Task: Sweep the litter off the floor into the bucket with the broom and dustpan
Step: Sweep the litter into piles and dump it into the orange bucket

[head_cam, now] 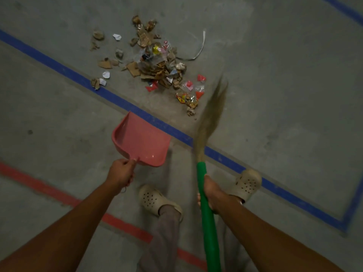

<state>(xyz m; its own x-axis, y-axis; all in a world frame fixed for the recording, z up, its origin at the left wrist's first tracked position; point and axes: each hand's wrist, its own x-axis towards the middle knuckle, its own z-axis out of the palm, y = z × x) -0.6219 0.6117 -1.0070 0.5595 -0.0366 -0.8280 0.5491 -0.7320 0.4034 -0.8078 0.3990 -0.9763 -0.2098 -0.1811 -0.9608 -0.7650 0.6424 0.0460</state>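
**Dustpan and broom in hand, litter pile just ahead**

The fingers (126, 162) of the left hand (120, 171) are curled tight round the short handle of the pink dustpan (143, 140), which is tilted with its open mouth toward the pile. The right hand (211, 195) is wrapped fully round the green handle of the broom (208, 222), low down, not far from where the soft bristles (211, 114) begin. The bristles are blurred, and their tip reaches close to the near edge of the litter (157, 63).

The litter is torn cardboard, paper scraps, shiny wrappers and a white strip, lying loose on the concrete floor (275, 85) beyond a blue line (59, 65). All of it looks light and likely to skid or flutter, so short, gentle strokes should serve best. The dustpan looks like stiff, light plastic; its lip probably needs pressing flat to the floor. The bristles appear limp and flexible, so the low grip suits them. No bucket is in view.
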